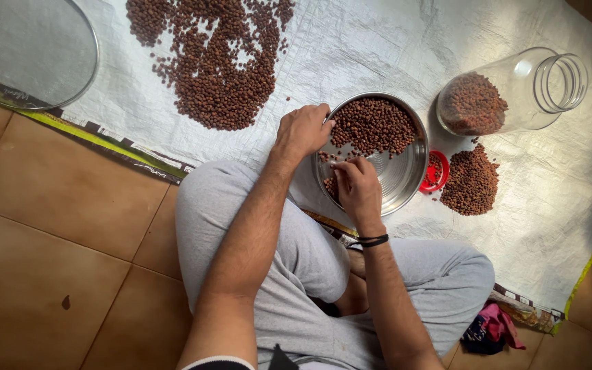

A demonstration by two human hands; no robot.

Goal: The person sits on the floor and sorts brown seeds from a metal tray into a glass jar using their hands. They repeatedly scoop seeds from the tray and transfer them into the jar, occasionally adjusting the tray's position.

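Two bare hands work at a round, shiny steel bowl (395, 175) in the middle of the frame, half filled with small brown chickpeas (373, 127). The left hand (303, 130) is curled closed over the bowl's left rim, clamped on it. The right hand (358, 185) rests inside the bowl at its lower left, fingertips pinched together among the chickpeas; whether they hold any I cannot tell. A black band (373, 240) circles the right wrist.

To the right of the bowl a clear glass jar (515, 92) lies on its side in the upper right of the frame, its closed end packed with the same brown chickpeas. A small red round lid (436, 171) sits touching the bowl's right edge, and a brown heap (472, 181) lies just beside it. A wide scatter of chickpeas (217, 65) spreads across the upper centre. A round steel-rimmed sieve (29, 51) fills the upper left corner.

All of it lies on a white woven plastic sack (351, 48) with a green and dark printed edge, spread over brown floor tiles (56, 226). The person sits cross-legged in grey trousers (296, 274); a pink and dark cloth (491, 329) lies at the lower right.
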